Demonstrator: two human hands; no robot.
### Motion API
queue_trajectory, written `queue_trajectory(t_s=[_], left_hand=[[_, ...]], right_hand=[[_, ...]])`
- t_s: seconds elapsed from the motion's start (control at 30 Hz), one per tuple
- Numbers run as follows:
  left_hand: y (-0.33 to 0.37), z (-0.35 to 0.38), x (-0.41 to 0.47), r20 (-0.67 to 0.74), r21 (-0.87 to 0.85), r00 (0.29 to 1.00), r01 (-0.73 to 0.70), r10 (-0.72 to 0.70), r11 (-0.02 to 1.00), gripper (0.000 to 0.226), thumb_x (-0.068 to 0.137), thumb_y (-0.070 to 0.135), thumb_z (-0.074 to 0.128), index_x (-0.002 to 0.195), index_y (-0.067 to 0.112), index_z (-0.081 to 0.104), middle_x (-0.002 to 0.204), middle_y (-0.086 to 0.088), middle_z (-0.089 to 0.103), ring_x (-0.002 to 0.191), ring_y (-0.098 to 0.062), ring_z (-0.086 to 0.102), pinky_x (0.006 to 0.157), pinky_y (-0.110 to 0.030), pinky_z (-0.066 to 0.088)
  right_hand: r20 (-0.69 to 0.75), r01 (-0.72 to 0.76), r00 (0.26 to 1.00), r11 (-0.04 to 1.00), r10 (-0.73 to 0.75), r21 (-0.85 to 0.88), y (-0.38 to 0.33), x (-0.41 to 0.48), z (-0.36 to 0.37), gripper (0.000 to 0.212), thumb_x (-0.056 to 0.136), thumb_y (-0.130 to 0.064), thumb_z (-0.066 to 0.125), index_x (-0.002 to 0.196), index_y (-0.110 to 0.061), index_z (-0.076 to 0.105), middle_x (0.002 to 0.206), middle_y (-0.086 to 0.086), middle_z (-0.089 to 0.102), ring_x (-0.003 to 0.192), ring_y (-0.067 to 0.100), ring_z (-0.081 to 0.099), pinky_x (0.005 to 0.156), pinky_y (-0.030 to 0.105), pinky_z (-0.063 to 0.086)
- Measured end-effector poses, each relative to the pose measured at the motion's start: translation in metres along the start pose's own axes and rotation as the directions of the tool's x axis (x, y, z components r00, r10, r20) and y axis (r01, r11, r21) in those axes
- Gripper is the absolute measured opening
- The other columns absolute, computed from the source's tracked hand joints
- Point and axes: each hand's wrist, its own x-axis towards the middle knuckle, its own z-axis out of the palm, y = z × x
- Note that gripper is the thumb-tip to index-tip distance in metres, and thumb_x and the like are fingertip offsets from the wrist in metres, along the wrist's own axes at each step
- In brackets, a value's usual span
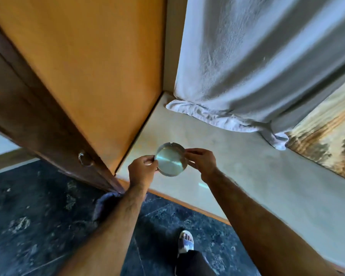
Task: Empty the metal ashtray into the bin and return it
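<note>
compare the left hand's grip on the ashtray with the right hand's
The left hand pinches the ashtray at its left rim, knuckles toward the camera. The right hand pinches the right rim, slightly higher, fingers curled over the edge. Both hold it by the fingertips above the pale ledge.

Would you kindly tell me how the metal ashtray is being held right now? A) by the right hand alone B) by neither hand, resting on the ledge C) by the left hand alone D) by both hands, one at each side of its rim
D: the left hand and the right hand pinch opposite sides of the metal ashtray above the pale ledge.
</note>
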Motion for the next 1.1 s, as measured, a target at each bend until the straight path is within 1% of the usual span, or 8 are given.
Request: queue_trajectory(t_s=[0.1,0.3,0.47,0.63,0.83,0.93,1.03,1.1], left_hand=[[0.010,0.039,0.010,-0.011,0.047,1.000,-0.012,0.012,0.999,0.023,0.078,0.018,0.075,0.101,0.012,0.079,0.096,-0.003,0.080,0.086,-0.015,0.073,0.078,-0.035,0.063],[0.013,0.091,0.027,-0.020,0.012,0.993,0.116,-0.116,0.993,0.017,0.076,0.016,0.076,0.091,0.009,0.079,0.088,-0.005,0.079,0.082,-0.019,0.074,0.077,-0.042,0.063],[0.011,0.107,0.042,-0.006,-0.042,0.982,0.186,-0.187,0.982,0.018,0.078,0.010,0.076,0.094,0.003,0.077,0.092,-0.012,0.078,0.078,-0.023,0.075,0.072,-0.044,0.064],[0.011,0.108,0.054,-0.007,-0.062,0.977,0.214,-0.215,0.975,0.019,0.080,0.005,0.075,0.098,-0.001,0.076,0.092,-0.014,0.076,0.077,-0.026,0.075,0.073,-0.041,0.064],[0.004,0.106,0.059,-0.016,-0.102,0.967,0.252,-0.255,0.962,0.017,0.077,0.003,0.079,0.094,0.000,0.076,0.093,-0.015,0.077,0.070,-0.015,0.073,0.064,-0.030,0.063],[0.006,0.101,0.058,0.030,-0.075,0.973,0.230,-0.228,0.970,0.025,0.076,0.009,0.081,0.099,0.001,0.075,0.098,-0.015,0.077,0.075,-0.015,0.073,0.069,-0.031,0.063],[0.013,0.092,0.056,0.017,0.072,0.999,0.045,-0.046,0.996,0.034,0.075,0.028,0.083,0.104,0.013,0.075,0.101,-0.003,0.078,0.083,-0.006,0.071,0.076,-0.021,0.058],[0.033,0.082,0.049,0.015,0.205,0.991,-0.130,0.129,0.970,0.040,0.076,0.039,0.079,0.109,0.016,0.074,0.108,0.001,0.076,0.096,-0.009,0.069,0.086,-0.025,0.055]], right_hand=[[-0.024,-0.029,0.999,0.999,0.029,-0.017,-0.005,0.029,-0.029,0.019,0.074,0.006,0.079,0.089,-0.004,0.080,0.094,0.019,0.077,0.081,0.026,0.074,0.077,0.034,0.063],[-0.011,-0.062,0.998,0.994,0.062,-0.094,-0.007,0.072,-0.066,0.018,0.074,0.007,0.079,0.088,-0.005,0.081,0.086,0.015,0.078,0.075,0.023,0.074,0.074,0.032,0.062],[-0.044,-0.087,0.996,0.991,0.083,-0.101,-0.001,0.092,-0.069,0.019,0.072,0.006,0.080,0.086,-0.007,0.082,0.079,0.009,0.080,0.070,0.018,0.075,0.064,0.024,0.062],[-0.045,-0.083,0.996,0.993,0.079,-0.085,0.008,0.101,-0.065,0.019,0.071,0.002,0.082,0.077,-0.016,0.082,0.076,0.005,0.080,0.070,0.018,0.076,0.069,0.028,0.063],[-0.079,-0.066,0.995,0.994,0.059,-0.084,0.013,0.098,-0.059,0.017,0.069,-0.002,0.083,0.076,-0.017,0.082,0.078,0.007,0.080,0.076,0.023,0.077,0.074,0.033,0.064],[-0.077,-0.025,0.997,0.983,0.011,-0.182,0.013,0.097,-0.060,0.016,0.073,-0.008,0.083,0.087,-0.014,0.081,0.085,0.011,0.079,0.085,0.030,0.077,0.082,0.039,0.063],[0.021,0.123,0.991,0.855,-0.131,-0.504,0.006,0.096,-0.063,0.040,0.079,-0.030,0.081,0.115,-0.014,0.073,0.111,0.009,0.076,0.100,0.021,0.071,0.094,0.034,0.056],[0.196,0.298,0.953,0.615,-0.230,-0.730,-0.010,0.087,-0.062,0.056,0.088,-0.041,0.071,0.137,-0.016,0.059,0.136,0.006,0.063,0.124,0.021,0.059,0.107,0.034,0.045]])
